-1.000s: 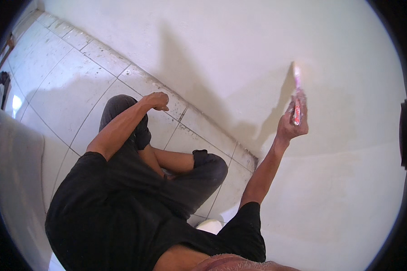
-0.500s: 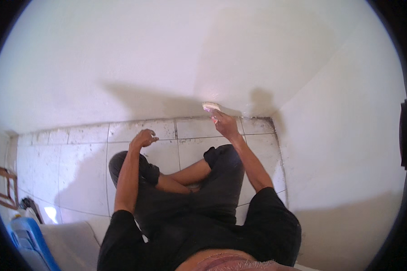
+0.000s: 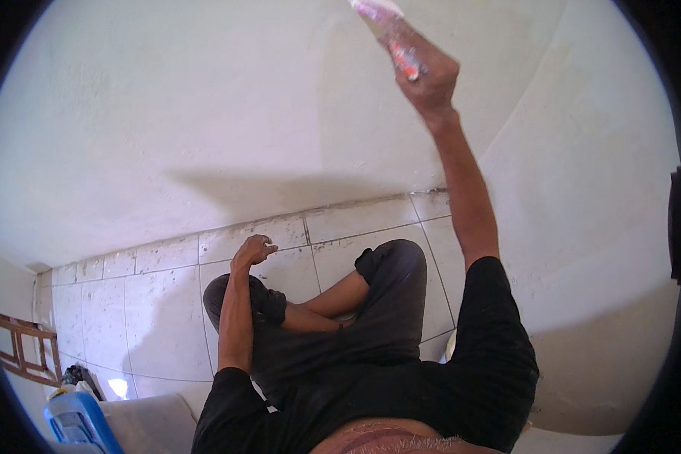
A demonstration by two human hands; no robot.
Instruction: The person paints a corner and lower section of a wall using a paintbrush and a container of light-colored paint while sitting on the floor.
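High in front of me, at the top of the view, my right hand (image 3: 431, 76) is closed around a paintbrush (image 3: 378, 10). White and pinkish paint coats the brush, and orange shows on its handle between my fingers. The bristle end lies against or close to the pale wall (image 3: 204, 98); which of the two I cannot tell. My left hand (image 3: 256, 250) hangs over my left knee, fingers loosely bent and apart, with nothing in it.
I sit cross-legged on a white tiled floor (image 3: 166, 295) spotted with paint near the wall's foot. A second wall (image 3: 583, 250) rises at my right. At the lower left are a blue plastic object (image 3: 83, 424) and a brown wooden frame (image 3: 23, 348).
My right hand has lifted the paintbrush from low on the wall, near the floor, to much higher up. My left hand stays over the knee; the view has shifted slightly.
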